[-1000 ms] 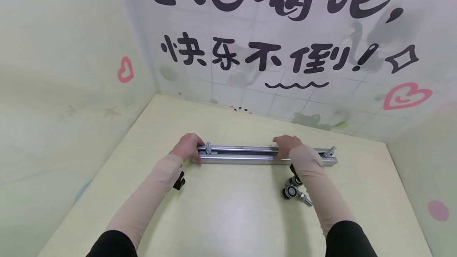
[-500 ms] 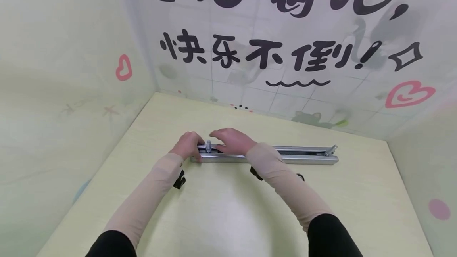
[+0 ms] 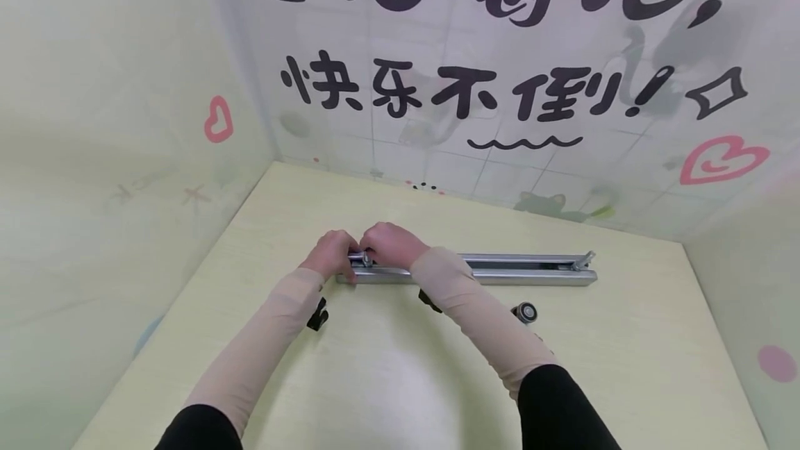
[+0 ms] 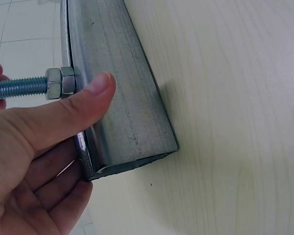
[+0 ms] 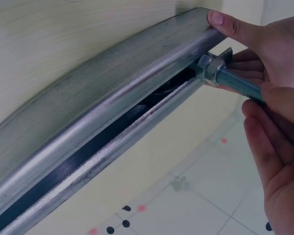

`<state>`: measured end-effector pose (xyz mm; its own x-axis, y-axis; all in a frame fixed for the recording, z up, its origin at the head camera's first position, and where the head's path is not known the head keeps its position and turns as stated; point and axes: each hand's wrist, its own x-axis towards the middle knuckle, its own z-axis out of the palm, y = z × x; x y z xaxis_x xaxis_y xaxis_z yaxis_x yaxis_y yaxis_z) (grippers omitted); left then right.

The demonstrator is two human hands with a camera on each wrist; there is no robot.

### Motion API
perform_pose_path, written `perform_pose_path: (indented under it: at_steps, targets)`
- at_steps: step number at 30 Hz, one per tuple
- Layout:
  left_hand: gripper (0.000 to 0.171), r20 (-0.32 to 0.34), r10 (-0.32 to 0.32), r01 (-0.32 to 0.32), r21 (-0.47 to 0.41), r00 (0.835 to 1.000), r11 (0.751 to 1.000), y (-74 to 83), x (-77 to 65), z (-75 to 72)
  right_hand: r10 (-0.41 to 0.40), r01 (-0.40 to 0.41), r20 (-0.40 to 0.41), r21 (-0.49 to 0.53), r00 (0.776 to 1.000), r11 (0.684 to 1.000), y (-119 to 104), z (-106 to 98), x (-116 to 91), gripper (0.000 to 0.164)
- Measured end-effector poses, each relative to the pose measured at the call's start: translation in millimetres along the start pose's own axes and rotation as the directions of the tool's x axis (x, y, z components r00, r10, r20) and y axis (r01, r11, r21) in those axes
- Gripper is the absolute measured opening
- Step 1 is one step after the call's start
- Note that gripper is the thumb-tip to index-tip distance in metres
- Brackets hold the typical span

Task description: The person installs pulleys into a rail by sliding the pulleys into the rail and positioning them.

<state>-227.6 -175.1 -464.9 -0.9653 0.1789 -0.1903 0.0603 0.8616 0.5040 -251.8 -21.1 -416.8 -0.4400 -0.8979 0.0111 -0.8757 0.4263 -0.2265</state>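
A long slotted metal rail (image 3: 531, 278) lies across the table. My left hand (image 3: 328, 255) grips its left end, the thumb (image 4: 90, 98) on the side wall and the fingers on the opposite side. From the slot there sticks a threaded bolt (image 4: 22, 88) with two nuts (image 4: 60, 83). My right hand (image 3: 395, 245) pinches the free end of this bolt between thumb and fingertips (image 5: 257, 129), as the right wrist view shows. What the bolt joins inside the rail is hidden.
A second bolt (image 3: 584, 260) stands tilted out of the rail's right end. Near my right forearm lies a roller wheel (image 3: 526, 312), partly covered by the sleeve. The printed back wall (image 3: 425, 165) rises behind the pale wooden table (image 3: 375, 367).
My right hand has moved left along the rail from its right half and now pinches the left bolt. My left hand keeps its grip on the rail's left end.
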Motion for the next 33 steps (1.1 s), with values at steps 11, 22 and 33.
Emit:
perform_pose_path:
  at_steps: [11, 22, 33]
  targets:
    - [0.052, -0.012, 0.010, -0.010, -0.005, 1.000, 1.000, 3.4, 0.1, -0.8, 0.098, -0.098, 0.003, 0.037, 0.995, 0.995, -2.1, 0.3, 4.3, 0.025]
    - [0.053, 0.000, 0.002, -0.002, 0.010, 1.000, 1.000, 6.3, 0.7, -0.6, 0.093, -0.092, -0.011, 0.041, 0.996, 0.995, 0.5, -0.6, 0.4, 0.022]
    - [0.057, 0.024, -0.025, 0.025, 0.018, 0.999, 1.000, 6.8, 4.7, -0.9, 0.136, -0.137, 0.027, 0.049, 0.990, 0.989, 18.1, -3.7, -16.3, 0.016]
